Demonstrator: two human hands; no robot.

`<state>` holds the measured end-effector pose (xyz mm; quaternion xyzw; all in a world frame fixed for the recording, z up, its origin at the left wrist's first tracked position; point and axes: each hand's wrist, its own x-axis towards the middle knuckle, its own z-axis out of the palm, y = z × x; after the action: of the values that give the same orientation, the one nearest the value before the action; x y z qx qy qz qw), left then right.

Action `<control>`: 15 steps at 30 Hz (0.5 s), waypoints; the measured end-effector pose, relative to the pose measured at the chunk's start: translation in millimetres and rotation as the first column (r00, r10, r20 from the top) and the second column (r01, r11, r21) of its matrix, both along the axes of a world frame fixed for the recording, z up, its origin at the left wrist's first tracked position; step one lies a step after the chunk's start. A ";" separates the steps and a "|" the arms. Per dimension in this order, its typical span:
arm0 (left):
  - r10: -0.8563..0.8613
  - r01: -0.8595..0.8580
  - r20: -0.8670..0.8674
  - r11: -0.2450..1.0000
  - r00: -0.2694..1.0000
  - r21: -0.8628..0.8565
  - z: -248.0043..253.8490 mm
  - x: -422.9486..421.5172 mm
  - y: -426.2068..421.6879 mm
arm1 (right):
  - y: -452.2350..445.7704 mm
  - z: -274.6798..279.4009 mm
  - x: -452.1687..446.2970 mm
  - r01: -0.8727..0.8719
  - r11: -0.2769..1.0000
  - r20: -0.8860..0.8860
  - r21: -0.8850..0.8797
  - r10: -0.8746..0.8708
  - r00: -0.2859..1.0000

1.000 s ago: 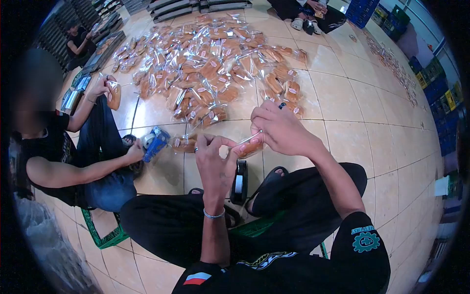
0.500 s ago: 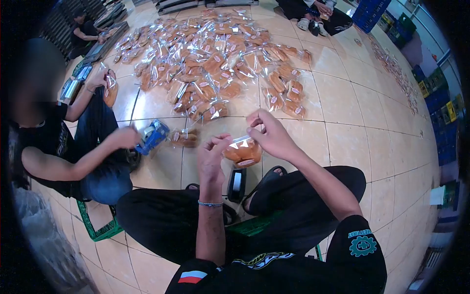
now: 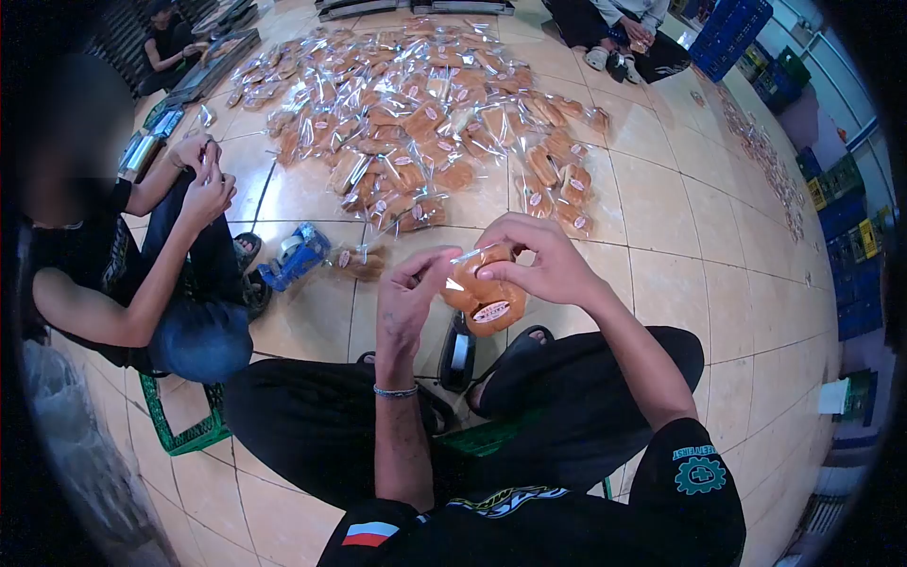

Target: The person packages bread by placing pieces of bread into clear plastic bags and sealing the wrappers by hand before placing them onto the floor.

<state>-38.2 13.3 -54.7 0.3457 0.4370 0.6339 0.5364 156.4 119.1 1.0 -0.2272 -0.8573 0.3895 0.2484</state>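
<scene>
Between my hands is a bagged bread roll (image 3: 480, 295), golden brown in clear plastic with an oval label facing up. My left hand (image 3: 406, 295) pinches the left side of the bag's upper edge. From the right, my right hand (image 3: 546, 263) grips the bread, its thumb lying across the top and the other fingers partly hidden behind. Just below the bread, a black tape dispenser (image 3: 459, 357) stands on the floor between my feet, partly covered by the bread. Another bagged bread (image 3: 360, 263) lies on the tiles left of my left hand.
A large pile of bagged breads (image 3: 397, 123) spreads over the tiled floor ahead. On the left, a seated co-worker (image 3: 104, 274) holds something small near a blue tape dispenser (image 3: 295, 257). Other people sit farther back. Blue crates (image 3: 732, 38) stand at the far right.
My right hand has come down from the bag's edge onto the bread, and the bread has tilted with its label more visible. The co-worker's hands have come together, away from the blue dispenser.
</scene>
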 end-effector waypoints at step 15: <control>0.440 -0.373 -0.438 0.898 0.784 0.236 8.4 -2.3 3.7 | -34.7 -264.8 22.9 0.477 0.646 0.631 -0.596 0.009 0.776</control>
<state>-40.5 17.0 -46.3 0.4252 0.5759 0.6569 0.2366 179.3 84.4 -263.8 -0.5293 -0.6220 0.5705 -0.0868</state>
